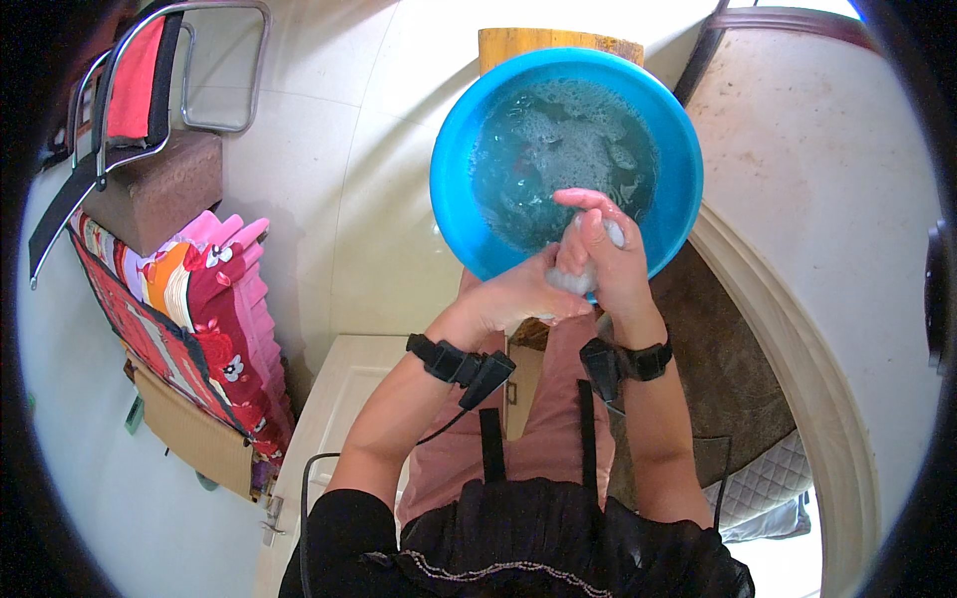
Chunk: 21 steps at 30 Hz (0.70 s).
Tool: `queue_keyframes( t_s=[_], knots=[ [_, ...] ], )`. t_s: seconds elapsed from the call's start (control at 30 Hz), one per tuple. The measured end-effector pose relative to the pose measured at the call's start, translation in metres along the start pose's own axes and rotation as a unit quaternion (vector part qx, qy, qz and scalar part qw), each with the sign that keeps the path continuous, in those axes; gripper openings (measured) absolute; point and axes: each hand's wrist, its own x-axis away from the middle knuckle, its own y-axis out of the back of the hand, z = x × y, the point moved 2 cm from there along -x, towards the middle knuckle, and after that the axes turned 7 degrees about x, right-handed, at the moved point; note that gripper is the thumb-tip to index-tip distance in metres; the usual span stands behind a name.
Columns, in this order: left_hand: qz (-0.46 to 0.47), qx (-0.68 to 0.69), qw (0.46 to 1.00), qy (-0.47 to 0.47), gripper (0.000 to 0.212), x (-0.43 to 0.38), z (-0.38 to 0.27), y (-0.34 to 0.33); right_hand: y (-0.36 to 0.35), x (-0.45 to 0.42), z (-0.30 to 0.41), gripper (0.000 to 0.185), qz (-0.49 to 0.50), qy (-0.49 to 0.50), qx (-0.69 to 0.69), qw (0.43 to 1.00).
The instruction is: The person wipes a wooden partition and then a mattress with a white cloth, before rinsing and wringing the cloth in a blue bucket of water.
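Both hands meet over the near rim of a blue plastic basin (457, 224). Between them is a wet white bundle (572, 281), mostly hidden by the fingers; whether it is cloth or thick lather is hard to tell. My right hand (617, 250) is curled around its upper part, with the index finger stretched out over the water. From the left, my left hand (527, 288) presses against the lower part, thumb toward me. Cloudy, sudsy water (568, 149) fills much of the basin. Whatever lies under the foam is unclear.
A yellow wooden stool (561, 43) supports the basin. At left are a metal-framed chair (138, 82), a brown block-shaped box (161, 187) and a floral red-and-pink cloth (224, 321). A door (344, 404) is near my left arm; a pale curved frame (785, 321) runs along the right.
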Motion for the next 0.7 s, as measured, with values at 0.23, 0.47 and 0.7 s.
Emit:
queue_keyframes(
  t_s=[0.23, 0.47, 0.7],
  knots=[
    [-0.106, -0.302, 0.944, -0.075, 0.077, -0.009, -0.003, -0.011, -0.008, -0.004, 0.001, 0.042, -0.034, -0.011, 0.074, 0.997],
    [-0.201, -0.430, 0.867, -0.148, 0.058, -0.014, 0.015, -0.001, -0.017, -0.008, -0.016, 0.045, -0.130, -0.020, 0.033, 0.991],
    [-0.221, -0.513, 0.807, -0.191, 0.053, -0.021, 0.024, 0.005, -0.013, -0.010, -0.032, 0.044, -0.201, -0.007, -0.014, 0.979]
  ],
)
